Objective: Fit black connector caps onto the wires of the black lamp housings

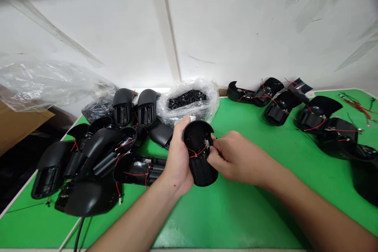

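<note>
A curved black plastic housing (203,173) is held over the green table, its hollow inner side facing me. Red wires (197,152) run across its middle, and a small white connector or board (207,143) sits near its right wall. My left hand (178,157) is wrapped round the housing's left side. At its right edge, my right hand (227,155) has its fingers pinched together against the rim by the white part. Whatever lies between those fingertips is hidden.
Several similar black housings (88,195) are heaped at the left, and more wired ones (314,114) line the right. A plastic bag (211,104) of small black parts (187,98) stands behind my hands. Loose red wires (358,106) lie far right on the green table (248,220).
</note>
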Available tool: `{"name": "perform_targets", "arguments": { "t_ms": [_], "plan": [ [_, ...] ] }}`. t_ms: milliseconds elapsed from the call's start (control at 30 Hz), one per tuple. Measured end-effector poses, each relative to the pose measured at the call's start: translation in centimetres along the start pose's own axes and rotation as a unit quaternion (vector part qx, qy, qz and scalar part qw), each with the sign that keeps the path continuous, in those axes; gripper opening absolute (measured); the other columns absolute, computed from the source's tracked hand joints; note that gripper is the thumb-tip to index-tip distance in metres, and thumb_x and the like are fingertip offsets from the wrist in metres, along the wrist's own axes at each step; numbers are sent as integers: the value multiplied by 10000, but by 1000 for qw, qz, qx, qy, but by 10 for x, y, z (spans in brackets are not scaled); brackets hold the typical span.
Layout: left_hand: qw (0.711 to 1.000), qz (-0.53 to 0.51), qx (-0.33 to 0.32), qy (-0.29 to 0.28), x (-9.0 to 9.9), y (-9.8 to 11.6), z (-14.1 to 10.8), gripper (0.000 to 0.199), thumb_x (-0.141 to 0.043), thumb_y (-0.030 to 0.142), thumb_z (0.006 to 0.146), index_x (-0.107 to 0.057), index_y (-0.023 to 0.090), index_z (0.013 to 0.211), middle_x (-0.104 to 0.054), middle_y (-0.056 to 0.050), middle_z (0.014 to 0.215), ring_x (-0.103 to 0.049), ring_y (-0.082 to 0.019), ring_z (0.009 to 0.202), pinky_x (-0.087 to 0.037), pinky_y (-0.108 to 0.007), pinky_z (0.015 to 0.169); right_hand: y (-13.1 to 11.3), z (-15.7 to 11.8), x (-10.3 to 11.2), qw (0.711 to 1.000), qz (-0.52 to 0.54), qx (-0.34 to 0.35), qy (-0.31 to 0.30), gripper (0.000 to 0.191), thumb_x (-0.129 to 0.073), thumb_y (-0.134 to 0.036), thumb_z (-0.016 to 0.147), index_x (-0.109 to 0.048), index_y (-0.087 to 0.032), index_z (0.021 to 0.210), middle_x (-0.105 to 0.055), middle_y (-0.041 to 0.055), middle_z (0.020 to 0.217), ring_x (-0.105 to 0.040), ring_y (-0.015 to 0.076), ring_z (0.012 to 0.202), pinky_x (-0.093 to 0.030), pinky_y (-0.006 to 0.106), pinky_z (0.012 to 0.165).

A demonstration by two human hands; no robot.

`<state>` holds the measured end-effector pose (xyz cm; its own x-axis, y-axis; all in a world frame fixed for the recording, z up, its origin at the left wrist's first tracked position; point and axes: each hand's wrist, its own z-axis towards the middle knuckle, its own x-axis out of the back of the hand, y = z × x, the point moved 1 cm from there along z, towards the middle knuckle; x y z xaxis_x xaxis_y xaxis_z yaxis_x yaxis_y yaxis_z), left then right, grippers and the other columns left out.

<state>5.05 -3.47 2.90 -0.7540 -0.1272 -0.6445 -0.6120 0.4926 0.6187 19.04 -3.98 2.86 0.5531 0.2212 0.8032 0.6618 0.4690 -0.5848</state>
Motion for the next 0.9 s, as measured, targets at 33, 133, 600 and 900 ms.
{"name": "perform_targets", "arguments": {
  "t_ms": [33,133,600,900],
  "plan": [
    [1000,-1,-2,2,0,0,0,466,-709,614,765,-725,162,874,-733,-54,773,-740,-238,822,-612,-320,737,0,0,0,1000,-4,3,2,387,-466,-213,893,-281,-191,553,-195,-54,511,-137,61,447,-112,301,486],
    [1000,7,-16,11,1,-1,0,465,-719,618,759,-723,163,859,-726,-55,767,-737,-243,831,-613,-326,743,-1,-1,1,1000,-14,5,5,392,-458,-211,900,-273,-193,555,-186,-54,515,-130,64,450,-107,306,490],
    [1000,-25,12,-3,2,2,2,503,-637,635,807,-727,143,857,-728,-79,766,-733,-239,804,-613,-333,745,3,2,1,999,33,-23,0,388,-457,-260,908,-313,-192,554,-220,-46,516,-231,60,442,-149,295,489],
    [999,-49,15,11,-1,8,1,456,-640,586,839,-734,141,878,-730,-72,762,-728,-220,787,-613,-323,766,8,4,5,996,86,-33,-12,331,-427,-331,984,-463,-185,689,-351,-43,594,-343,80,528,-221,284,559]
  ]
}}
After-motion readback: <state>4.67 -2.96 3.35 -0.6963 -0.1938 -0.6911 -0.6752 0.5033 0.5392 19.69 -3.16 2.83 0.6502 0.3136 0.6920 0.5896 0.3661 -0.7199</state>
